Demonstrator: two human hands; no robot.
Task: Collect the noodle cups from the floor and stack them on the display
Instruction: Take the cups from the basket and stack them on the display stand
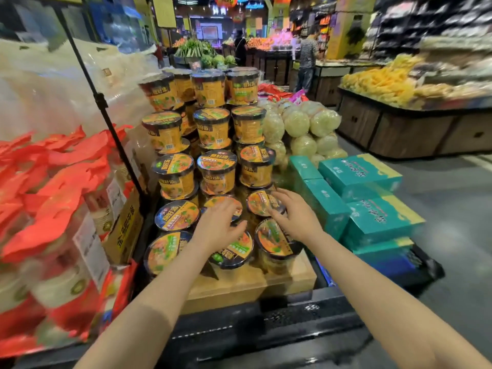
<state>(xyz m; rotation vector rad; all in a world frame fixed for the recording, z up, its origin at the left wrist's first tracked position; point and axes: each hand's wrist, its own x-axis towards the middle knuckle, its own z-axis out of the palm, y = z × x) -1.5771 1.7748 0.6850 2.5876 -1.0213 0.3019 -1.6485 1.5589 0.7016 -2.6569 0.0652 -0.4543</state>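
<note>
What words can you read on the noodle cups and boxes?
"熬好汤": black-rimmed orange noodle cups, on sides and lids.
"金汤肥牛面": brown cardboard box, on its side.
White writing on the teal boxes: too blurred.
Hanging yellow signs: too blurred.

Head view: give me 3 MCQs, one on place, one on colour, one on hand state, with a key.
1. The teal boxes lie where, relative to the noodle cups?
A left
B right
C on top

2. Main colour of the bags left of the cups?
A red
B blue
C black

3. The right hand is:
A gripping a teal box
B on a cup lid
C hanging idle

Key: 1 B, boxes stacked to the cups' right. 2 A, red bags fill the left side. 3 B, fingers lie on a lower-tier lid.
</note>
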